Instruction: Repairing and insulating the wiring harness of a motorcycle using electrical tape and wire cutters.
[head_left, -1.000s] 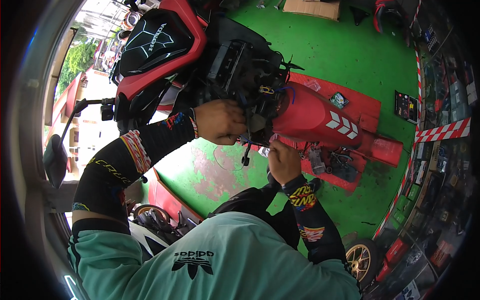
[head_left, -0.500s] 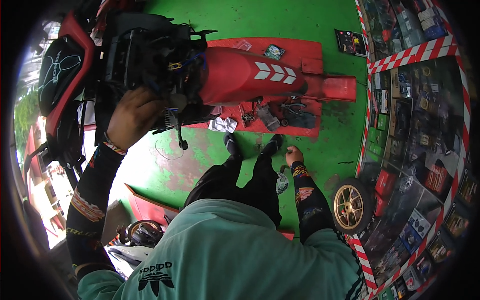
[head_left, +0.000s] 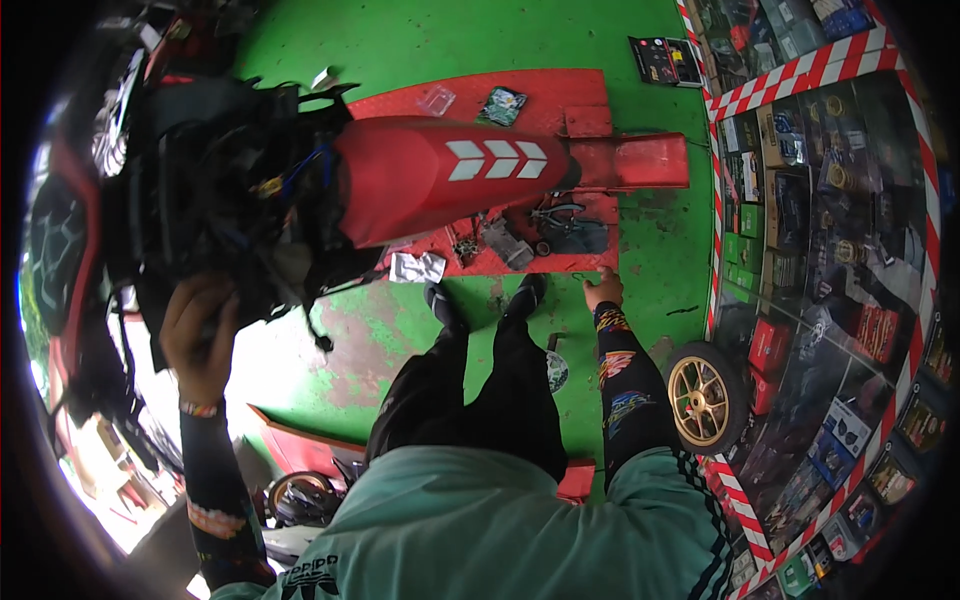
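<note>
A partly stripped motorcycle with a long red seat (head_left: 410, 180) marked by white chevrons lies across the upper left. Beside its exposed dark frame and wiring (head_left: 215, 190), my left hand (head_left: 200, 335) has its fingers bent in a pinch. Dark parts and blur hide what is between the fingertips. My right hand (head_left: 604, 290) hangs just off the near edge of the red work platform (head_left: 460, 265), fingers loosely apart with nothing visible in them. Near it on the platform lie pliers (head_left: 556, 211), a crumpled white cloth or paper (head_left: 417, 267) and small dark parts (head_left: 507, 243).
A glass display cabinet (head_left: 845, 250) edged in red-and-white tape lines the right side. A gold-rimmed wheel (head_left: 700, 403) leans near it by my right arm. Another red vehicle part (head_left: 310, 445) is behind my left side. My feet stand on green floor (head_left: 380, 350).
My left hand has come back from deeper among the motorcycle's parts, toward its outer side. The right hand's fingers have loosened from a fist. The view has shifted.
</note>
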